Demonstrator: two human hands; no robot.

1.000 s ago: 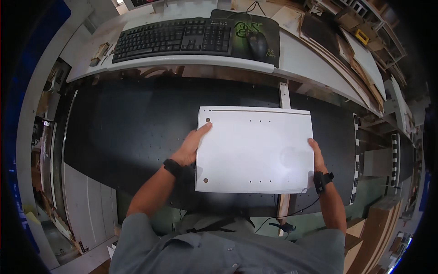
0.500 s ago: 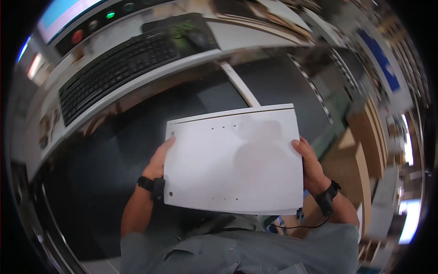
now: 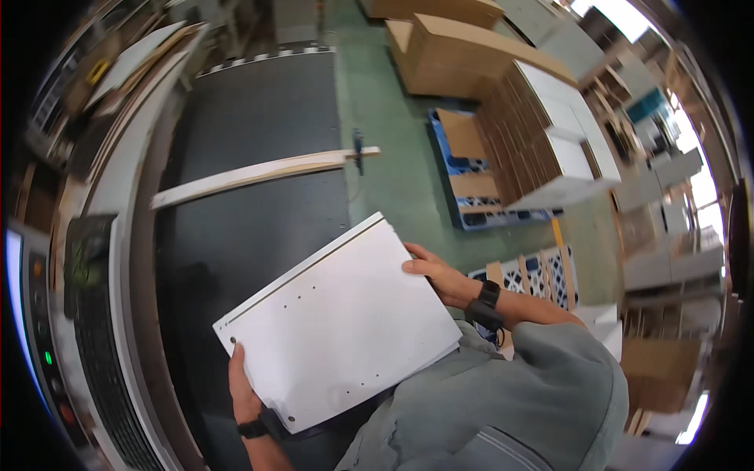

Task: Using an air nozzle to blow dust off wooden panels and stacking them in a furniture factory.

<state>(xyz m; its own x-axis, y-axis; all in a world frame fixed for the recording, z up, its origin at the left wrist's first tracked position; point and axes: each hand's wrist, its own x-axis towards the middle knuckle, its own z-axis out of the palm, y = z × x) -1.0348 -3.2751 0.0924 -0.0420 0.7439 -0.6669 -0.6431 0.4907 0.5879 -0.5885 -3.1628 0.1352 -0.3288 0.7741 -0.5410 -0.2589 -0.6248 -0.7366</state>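
Note:
Between my two hands I carry a white panel (image 3: 338, 314), drilled with small holes and cut with a dark groove along its far edge. It is tilted in view, its right end higher. My left hand (image 3: 242, 381) grips the left end, thumb on top beside a round hole. On the right end my right hand (image 3: 437, 273) is closed, thumb over the edge and fingers partly hidden beneath. More than one sheet may be stacked here; I cannot tell. Both wrists wear black bands.
A black conveyor belt (image 3: 251, 118) runs ahead, crossed by a wooden strip (image 3: 259, 174). At the left are a keyboard (image 3: 106, 361) and a screen (image 3: 22, 314). Stacked white-topped boards (image 3: 522, 133) stand on a blue pallet (image 3: 463, 216) at the right, near another pallet (image 3: 542, 279).
My view has swung to the right, bringing the green floor and pallets into sight. The panel has turned in the picture, and both hands still hold it.

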